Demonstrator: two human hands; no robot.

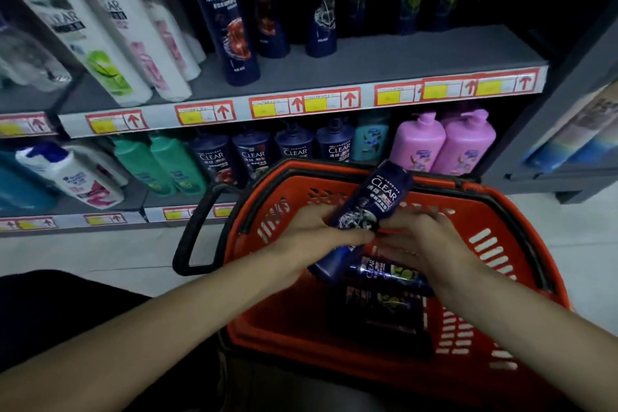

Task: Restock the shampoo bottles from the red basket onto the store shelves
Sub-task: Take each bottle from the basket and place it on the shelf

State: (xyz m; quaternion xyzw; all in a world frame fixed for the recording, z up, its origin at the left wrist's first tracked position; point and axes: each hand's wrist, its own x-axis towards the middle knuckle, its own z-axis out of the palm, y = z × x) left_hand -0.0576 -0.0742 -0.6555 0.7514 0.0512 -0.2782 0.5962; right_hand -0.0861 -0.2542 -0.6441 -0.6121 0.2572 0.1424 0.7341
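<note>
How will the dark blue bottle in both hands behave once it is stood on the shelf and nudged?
Probably stiff: the dark blue bottle shows no dent where the left hand and right hand hold it. Its glossy skin may be slippery. Tall and narrow like the standing bottles on the upper shelf, it will likely tip if pushed high.

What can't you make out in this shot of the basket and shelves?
Head view:
- Shelf price labels: print too small, blurred.
- Top-shelf dark bottles: caps cut off by the upper edge.
- Basket bottles: count lost in shadow inside the red basket.
- Right hand: grip on the held bottle, motion-blurred.
</note>
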